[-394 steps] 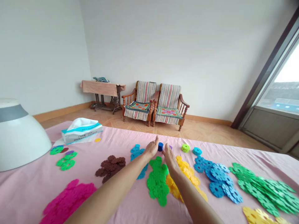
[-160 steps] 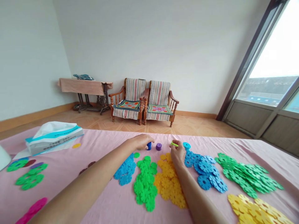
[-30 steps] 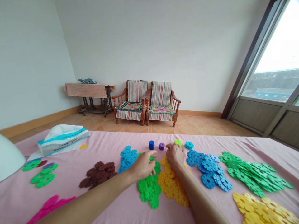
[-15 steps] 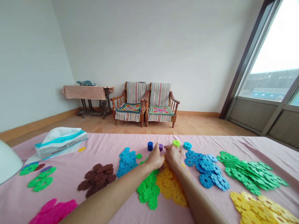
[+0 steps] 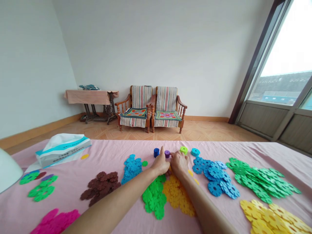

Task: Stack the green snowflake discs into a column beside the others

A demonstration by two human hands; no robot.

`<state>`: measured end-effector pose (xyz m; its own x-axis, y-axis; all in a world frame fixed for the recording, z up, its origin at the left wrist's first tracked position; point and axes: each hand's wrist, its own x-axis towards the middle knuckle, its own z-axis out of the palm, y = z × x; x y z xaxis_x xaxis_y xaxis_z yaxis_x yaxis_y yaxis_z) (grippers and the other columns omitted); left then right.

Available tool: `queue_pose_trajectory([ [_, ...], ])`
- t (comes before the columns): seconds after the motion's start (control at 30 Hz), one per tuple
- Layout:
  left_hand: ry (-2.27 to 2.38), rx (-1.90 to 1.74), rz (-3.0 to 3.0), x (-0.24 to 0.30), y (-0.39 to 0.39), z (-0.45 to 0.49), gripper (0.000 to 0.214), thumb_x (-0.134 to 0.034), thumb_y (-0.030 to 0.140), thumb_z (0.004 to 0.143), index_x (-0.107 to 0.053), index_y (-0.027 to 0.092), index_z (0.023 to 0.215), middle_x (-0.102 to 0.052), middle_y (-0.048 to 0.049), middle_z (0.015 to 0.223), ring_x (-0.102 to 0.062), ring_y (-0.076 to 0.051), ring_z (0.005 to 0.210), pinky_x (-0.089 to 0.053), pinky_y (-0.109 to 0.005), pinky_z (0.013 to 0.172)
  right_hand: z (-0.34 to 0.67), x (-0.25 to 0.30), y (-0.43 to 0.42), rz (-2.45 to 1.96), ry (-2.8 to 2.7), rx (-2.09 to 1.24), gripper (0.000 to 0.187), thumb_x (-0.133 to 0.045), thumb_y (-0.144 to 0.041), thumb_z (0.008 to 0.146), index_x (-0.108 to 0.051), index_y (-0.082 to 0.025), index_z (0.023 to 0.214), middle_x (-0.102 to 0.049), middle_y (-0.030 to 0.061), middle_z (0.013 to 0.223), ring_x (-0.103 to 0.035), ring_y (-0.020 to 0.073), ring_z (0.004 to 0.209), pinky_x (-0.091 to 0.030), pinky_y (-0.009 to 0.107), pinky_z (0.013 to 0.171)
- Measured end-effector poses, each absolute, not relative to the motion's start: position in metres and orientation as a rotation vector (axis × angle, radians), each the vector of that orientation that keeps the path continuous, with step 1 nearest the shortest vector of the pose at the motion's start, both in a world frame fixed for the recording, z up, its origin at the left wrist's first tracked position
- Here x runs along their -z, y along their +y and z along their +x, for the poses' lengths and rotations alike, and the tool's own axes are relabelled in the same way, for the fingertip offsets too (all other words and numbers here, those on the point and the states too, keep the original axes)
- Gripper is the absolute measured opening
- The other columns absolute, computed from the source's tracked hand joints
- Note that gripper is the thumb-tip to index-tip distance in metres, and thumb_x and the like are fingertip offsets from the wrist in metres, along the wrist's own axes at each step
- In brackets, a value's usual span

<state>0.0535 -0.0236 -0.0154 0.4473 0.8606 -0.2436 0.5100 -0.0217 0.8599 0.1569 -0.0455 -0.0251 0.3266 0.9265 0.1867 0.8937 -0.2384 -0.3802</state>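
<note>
On the pink cloth (image 5: 109, 152), the left hand (image 5: 161, 164) stands half open, with one finger raised just beside the blue stack of discs (image 5: 156, 152), and it seems to hold nothing. The right hand (image 5: 179, 163) is loosely curled, with its fingertips (image 5: 172, 154) next to the purple stack of discs (image 5: 167, 154); one cannot tell if they touch or grip it. These short stacks look light, so a careless finger could push them over, and a lowered wrist could drag the yellow flower pieces (image 5: 176, 195) below.
</note>
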Motion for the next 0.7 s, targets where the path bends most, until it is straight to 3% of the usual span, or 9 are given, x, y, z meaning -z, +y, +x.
queue_pose_trajectory([
  [0.17, 1.195, -0.438, 1.705, 0.011, -0.024, 0.052, 0.090, -0.044, 0.003, 0.075, 0.016, 0.016, 0.142, -0.068, -0.0071, 0.076, -0.061, -0.017, 0.047, -0.050, -0.025, 0.046, 0.157, 0.028, -0.044, -2.155, -1.556, -0.095, 0.036, -0.042, -0.014, 0.082, -0.069, -0.023, 0.104, -0.065, 0.0109, 0.102, -0.052, 0.0255, 0.102, -0.030, 0.036, 0.084],
  [0.3, 1.169, -0.581, 1.911, 0.001, -0.042, 0.034, 0.086, -0.047, 0.004, 0.072, -0.003, 0.019, 0.145, -0.065, -0.0119, 0.102, -0.062, -0.014, 0.058, -0.051, -0.023, 0.058, 0.162, 0.028, -0.042, -2.143, -1.437, -0.073, 0.040, -0.040, -0.010, 0.081, -0.068, -0.021, 0.107, -0.065, 0.0111, 0.104, -0.053, 0.0253, 0.104, -0.032, 0.036, 0.085],
  [0.4, 1.051, -0.664, 2.078, -0.006, -0.074, 0.004, 0.078, -0.045, 0.006, 0.074, -0.017, 0.027, 0.143, -0.060, -0.0095, 0.115, -0.060, -0.012, 0.063, -0.051, -0.024, 0.067, 0.168, 0.021, -0.041, -2.101, -1.374, -0.060, 0.043, -0.037, -0.007, 0.079, -0.067, -0.020, 0.108, -0.065, 0.0096, 0.104, -0.056, 0.0227, 0.100, -0.036, 0.032, 0.082],
  [0.53, 0.984, -0.542, 2.254, -0.008, -0.128, -0.046, 0.066, -0.044, 0.005, 0.073, -0.036, 0.029, 0.135, -0.063, -0.0033, 0.105, -0.057, -0.011, 0.066, -0.047, -0.026, 0.075, 0.169, 0.008, -0.042, -1.996, -1.408, -0.076, 0.045, -0.032, -0.007, 0.080, -0.068, -0.018, 0.105, -0.066, 0.0072, 0.102, -0.060, 0.0175, 0.094, -0.040, 0.024, 0.076],
  [0.7, 0.981, -0.370, 2.343, 0.000, -0.172, -0.092, 0.045, -0.047, 0.006, 0.071, -0.061, 0.031, 0.105, -0.066, -0.0004, 0.089, -0.060, -0.016, 0.079, -0.045, -0.025, 0.074, 0.133, 0.005, -0.067, -1.823, -1.666, -0.154, 0.039, -0.037, -0.007, 0.079, -0.071, -0.019, 0.092, -0.070, 0.0047, 0.093, -0.063, 0.0145, 0.085, -0.042, 0.020, 0.076],
])
